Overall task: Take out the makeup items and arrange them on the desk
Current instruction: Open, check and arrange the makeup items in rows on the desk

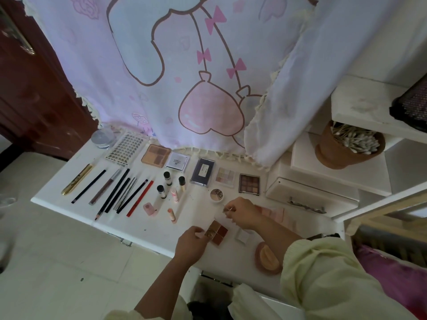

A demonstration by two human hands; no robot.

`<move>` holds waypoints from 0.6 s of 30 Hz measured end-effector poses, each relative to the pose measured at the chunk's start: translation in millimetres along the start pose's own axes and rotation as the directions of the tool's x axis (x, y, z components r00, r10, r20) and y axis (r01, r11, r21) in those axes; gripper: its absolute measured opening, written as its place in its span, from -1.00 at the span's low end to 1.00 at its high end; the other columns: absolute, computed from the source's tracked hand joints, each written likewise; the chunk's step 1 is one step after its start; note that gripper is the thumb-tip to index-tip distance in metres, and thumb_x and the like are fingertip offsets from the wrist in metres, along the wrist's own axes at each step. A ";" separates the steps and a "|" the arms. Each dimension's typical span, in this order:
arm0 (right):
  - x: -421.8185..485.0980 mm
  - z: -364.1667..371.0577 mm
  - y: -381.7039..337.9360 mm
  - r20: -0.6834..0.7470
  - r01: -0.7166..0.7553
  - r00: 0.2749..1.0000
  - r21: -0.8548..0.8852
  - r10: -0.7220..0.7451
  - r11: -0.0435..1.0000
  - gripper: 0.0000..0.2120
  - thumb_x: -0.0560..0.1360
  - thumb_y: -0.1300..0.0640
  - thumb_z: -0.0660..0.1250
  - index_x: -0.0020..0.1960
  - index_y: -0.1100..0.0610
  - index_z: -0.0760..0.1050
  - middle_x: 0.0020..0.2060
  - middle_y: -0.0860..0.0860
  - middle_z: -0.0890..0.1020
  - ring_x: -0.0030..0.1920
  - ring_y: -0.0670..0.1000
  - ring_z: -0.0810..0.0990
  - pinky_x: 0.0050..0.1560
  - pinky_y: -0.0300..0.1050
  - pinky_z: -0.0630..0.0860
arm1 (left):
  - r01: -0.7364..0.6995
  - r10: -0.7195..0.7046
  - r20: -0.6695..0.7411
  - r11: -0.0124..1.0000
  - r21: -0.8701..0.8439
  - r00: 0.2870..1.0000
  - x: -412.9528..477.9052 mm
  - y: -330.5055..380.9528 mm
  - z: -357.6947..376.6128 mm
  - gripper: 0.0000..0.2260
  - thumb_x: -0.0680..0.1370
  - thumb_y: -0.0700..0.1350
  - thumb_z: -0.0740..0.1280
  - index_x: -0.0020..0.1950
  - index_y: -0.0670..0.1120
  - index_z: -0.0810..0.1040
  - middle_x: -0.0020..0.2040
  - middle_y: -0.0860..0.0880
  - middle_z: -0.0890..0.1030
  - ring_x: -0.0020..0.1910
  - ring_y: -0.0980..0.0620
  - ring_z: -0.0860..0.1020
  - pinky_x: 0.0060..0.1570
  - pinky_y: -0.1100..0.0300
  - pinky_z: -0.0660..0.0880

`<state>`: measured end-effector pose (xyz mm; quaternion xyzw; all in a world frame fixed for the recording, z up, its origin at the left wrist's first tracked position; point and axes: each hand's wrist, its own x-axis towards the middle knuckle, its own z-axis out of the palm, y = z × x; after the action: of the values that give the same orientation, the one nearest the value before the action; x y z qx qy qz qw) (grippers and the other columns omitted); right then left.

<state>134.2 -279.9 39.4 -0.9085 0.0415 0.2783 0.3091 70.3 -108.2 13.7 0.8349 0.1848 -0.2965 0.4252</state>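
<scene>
l hand (190, 243) grips palette (219, 230), r hand (242, 212) pinches stick (228, 208).

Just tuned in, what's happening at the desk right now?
The person's left hand holds a small four-pan palette near the front of the white desk. The right hand pinches a thin stick just beyond it. Pencils, small bottles and other palettes already lie in rows farther back.
</scene>
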 end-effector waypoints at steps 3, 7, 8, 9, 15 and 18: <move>2.1 1.8 1.7 0.019 0.011 1.000 -0.022 -0.011 1.000 -0.82 0.56 0.23 0.30 0.10 0.19 0.64 0.00 0.13 0.68 -0.12 -0.02 0.57 0.04 -0.07 0.55 | -0.054 0.053 0.017 0.995 0.085 0.998 1.0 1.6 2.2 -0.68 0.58 0.04 0.29 0.28 -0.06 0.47 0.16 -0.03 0.57 0.01 0.07 0.53 -0.03 0.27 0.41; 3.6 0.4 0.9 0.041 0.024 0.999 -0.044 -0.022 0.999 -0.81 0.55 0.20 0.31 0.11 0.17 0.64 0.02 0.11 0.68 -0.09 -0.01 0.59 0.05 -0.09 0.55 | -0.084 0.082 0.023 0.991 0.106 0.996 5.1 2.8 4.2 -0.68 0.57 0.04 0.30 0.28 -0.06 0.47 0.15 -0.02 0.56 0.00 0.08 0.52 -0.02 0.28 0.43; 3.5 -0.4 1.5 0.049 0.026 0.999 -0.051 -0.024 0.998 -0.80 0.55 0.19 0.32 0.13 0.16 0.64 0.03 0.10 0.68 -0.06 -0.01 0.60 0.05 -0.11 0.55 | -0.086 0.083 0.025 0.990 0.110 0.996 6.5 2.3 5.0 -0.69 0.57 0.04 0.30 0.27 -0.05 0.47 0.13 -0.02 0.56 0.01 0.06 0.53 0.00 0.27 0.45; 2.8 -1.1 1.9 0.060 0.034 0.998 -0.065 -0.030 0.997 -0.80 0.55 0.18 0.32 0.14 0.15 0.63 0.06 0.09 0.67 -0.01 0.00 0.62 0.06 -0.13 0.54 | -0.083 0.080 0.030 0.990 0.114 0.996 7.0 1.7 5.3 -0.69 0.57 0.03 0.30 0.27 -0.05 0.47 0.12 -0.02 0.56 0.02 0.05 0.54 0.02 0.26 0.47; -1.6 -2.7 7.3 0.096 0.048 0.995 -0.146 -0.034 0.988 -0.79 0.54 0.10 0.31 0.02 0.19 0.65 -0.03 0.13 0.69 -0.17 -0.05 0.54 -0.26 -0.21 0.39 | -0.076 0.068 0.062 0.988 0.135 0.996 10.8 0.3 6.6 -0.71 0.56 0.07 0.31 0.23 -0.02 0.48 0.13 -0.01 0.58 0.02 0.05 0.58 0.05 0.22 0.51; -1.5 -5.0 9.1 0.091 0.034 0.996 -0.144 -0.021 0.989 -0.68 0.53 -0.01 0.33 0.07 0.24 0.62 0.01 0.15 0.67 -0.08 0.03 0.59 -0.13 -0.10 0.47 | -0.097 0.091 0.039 0.978 0.183 0.995 12.6 1.5 7.3 -0.76 0.57 0.04 0.28 0.19 -0.01 0.50 0.12 0.02 0.57 -0.01 0.09 0.51 -0.04 0.28 0.42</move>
<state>133.1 -290.4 38.6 -0.9158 -0.0054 0.3165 0.2472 78.2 -114.3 3.1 0.8740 0.1104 -0.3046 0.3620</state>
